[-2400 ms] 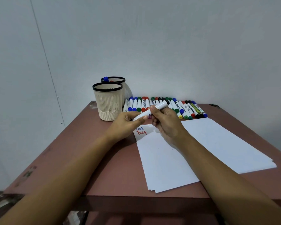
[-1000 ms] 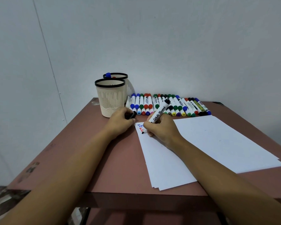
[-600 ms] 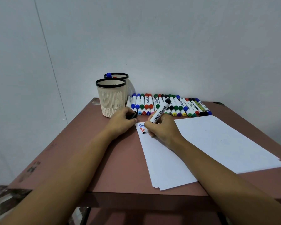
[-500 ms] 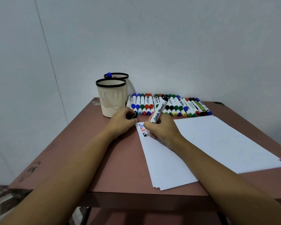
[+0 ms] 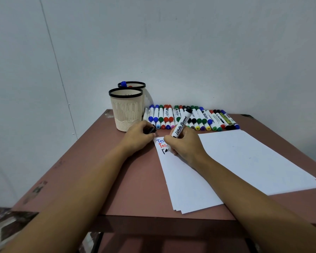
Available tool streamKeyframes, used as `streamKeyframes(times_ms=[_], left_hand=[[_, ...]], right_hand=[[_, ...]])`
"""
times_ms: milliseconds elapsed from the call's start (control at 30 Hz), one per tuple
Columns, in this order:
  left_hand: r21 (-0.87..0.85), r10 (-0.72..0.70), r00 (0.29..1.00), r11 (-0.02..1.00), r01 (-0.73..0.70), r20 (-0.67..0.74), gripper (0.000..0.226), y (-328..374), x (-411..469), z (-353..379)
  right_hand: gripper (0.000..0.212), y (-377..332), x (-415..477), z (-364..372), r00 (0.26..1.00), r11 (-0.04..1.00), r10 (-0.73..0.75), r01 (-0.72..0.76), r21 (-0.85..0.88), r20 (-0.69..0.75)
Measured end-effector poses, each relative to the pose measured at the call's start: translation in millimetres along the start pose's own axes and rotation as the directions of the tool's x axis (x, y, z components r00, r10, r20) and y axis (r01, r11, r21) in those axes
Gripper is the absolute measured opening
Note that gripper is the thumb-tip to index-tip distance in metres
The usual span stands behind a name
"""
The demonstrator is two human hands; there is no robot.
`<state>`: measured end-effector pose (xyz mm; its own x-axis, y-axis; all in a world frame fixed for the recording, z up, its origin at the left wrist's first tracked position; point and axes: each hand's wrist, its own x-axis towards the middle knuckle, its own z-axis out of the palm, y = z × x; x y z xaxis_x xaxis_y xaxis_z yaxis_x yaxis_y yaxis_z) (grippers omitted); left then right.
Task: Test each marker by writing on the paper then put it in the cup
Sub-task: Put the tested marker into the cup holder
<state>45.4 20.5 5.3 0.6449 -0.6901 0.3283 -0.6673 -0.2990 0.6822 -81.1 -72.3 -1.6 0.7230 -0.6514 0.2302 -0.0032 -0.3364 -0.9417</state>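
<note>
Two hands meet at the far-left corner of the paper (image 5: 244, 161); R hand (image 5: 185, 145) grips a white marker (image 5: 181, 125), fingers curled round its lower barrel, black tip down on the sheet next to a black "T"; barrel tilts up & away toward the row (image 5: 204, 118) of capped markers, "White Board" printed along it; L hand (image 5: 138, 138) rests on the counter (image 5: 117, 179) just left of the paper's corner, fingers curled round a black cap (image 5: 150, 130); blue "Tes" & red "Tes" sit above the black stroke, rest of each word hidden behind the R hand; paper is a fanned stack of white sheets, lying at an angle on the counter's right half, near corners reaching the front edge; cup (image 5: 126, 114), cream w/ black rim, stands just beyond the L hand; rear cup (image 5: 143, 84) right behind it, touching or not, can't tell; blue marker (image 5: 123, 84) & sth red poke up at its rim; row lies along the counter's back edge, right of the cups, caps blue, green, red, black; pale wall (image 5: 190, 52) behind.
</note>
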Motion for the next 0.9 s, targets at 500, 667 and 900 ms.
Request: streamKeyframes(times_ms=[500,667,900], left_hand=[[0.030,0.014,1.000,0.999,-0.015,0.018,0.030,-2.1,1.8,0.3],[0.032,0.021,0.999,0.999,-0.021,0.027,0.030,-3.6,2.7,0.6],[0.029,0.020,1.000,0.999,-0.021,0.022,0.029,-4.4,3.3,1.2]], right_hand=[[0.020,-1.3,-1.1,-2.4,0.999,1.000,-0.012,0.013,0.024,-0.037],[0.012,-2.3,-1.8,-2.1,1.000,1.000,-0.016,0.016,0.000,-0.005],[0.018,-4.7,-1.8,-2.0,1.000,1.000,0.011,-0.011,0.014,0.002]])
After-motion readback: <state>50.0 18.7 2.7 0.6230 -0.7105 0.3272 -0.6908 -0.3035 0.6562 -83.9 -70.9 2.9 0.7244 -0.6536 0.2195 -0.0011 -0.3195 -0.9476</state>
